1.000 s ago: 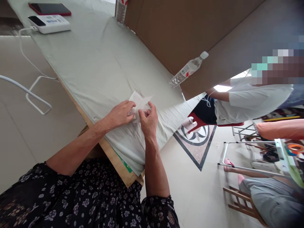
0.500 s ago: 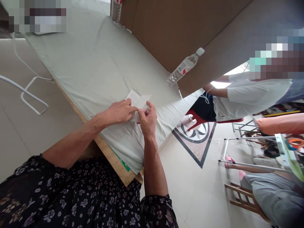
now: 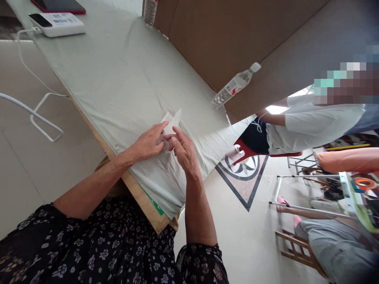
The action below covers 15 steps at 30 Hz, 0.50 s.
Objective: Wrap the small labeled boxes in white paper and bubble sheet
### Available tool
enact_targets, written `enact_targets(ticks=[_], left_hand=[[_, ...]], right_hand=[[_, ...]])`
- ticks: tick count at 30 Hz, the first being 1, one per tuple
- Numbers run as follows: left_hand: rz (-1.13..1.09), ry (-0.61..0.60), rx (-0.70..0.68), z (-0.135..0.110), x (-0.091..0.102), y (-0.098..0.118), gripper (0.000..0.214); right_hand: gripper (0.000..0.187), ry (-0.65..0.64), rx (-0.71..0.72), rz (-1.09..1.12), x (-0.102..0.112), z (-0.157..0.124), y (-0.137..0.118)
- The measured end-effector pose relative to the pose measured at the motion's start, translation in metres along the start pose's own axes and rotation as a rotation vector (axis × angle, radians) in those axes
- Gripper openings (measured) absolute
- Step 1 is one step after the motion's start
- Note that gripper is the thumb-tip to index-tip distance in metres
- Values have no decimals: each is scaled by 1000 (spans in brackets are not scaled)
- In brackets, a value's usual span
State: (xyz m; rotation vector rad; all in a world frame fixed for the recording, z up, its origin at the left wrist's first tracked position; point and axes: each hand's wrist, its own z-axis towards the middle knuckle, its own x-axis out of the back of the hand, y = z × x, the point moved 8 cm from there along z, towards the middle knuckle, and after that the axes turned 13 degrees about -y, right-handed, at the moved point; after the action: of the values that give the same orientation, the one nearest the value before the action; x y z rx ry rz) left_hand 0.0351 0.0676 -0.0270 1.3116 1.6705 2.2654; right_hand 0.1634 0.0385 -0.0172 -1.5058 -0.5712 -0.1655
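Paper [image 3: 175, 122] — white, thin, corner peaked | left fingers [image 3: 161, 127] — thumb apart | right fingers [image 3: 179, 134]: grip unclear

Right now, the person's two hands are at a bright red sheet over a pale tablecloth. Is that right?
Not quite: the sheet is white, not bright red, as the head view shows. The left hand and right hand are indeed at it, over a pale tablecloth.
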Motion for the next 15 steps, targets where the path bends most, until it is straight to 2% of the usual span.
enact_targets(ticks=[2,5,9,12,15], left_hand=[[-85,17,20,-4,1,-4,72],[-206,72,73,-9,6,-10,65],[-150,175,115,-10,15,-6,31],[-80,160,119,-5,13,-2,14],[-69,131,125,0,10,-4,8]], right_hand=[[54,-62,21,-54,-1,-1,-2],[62,-117,30,-256,-5,-1,-10],[64,-142,14,-453,-10,2,-22],[68,-166,23,-440,-9,4,-21],[68,-170,50,-249,-1,4,-7]])
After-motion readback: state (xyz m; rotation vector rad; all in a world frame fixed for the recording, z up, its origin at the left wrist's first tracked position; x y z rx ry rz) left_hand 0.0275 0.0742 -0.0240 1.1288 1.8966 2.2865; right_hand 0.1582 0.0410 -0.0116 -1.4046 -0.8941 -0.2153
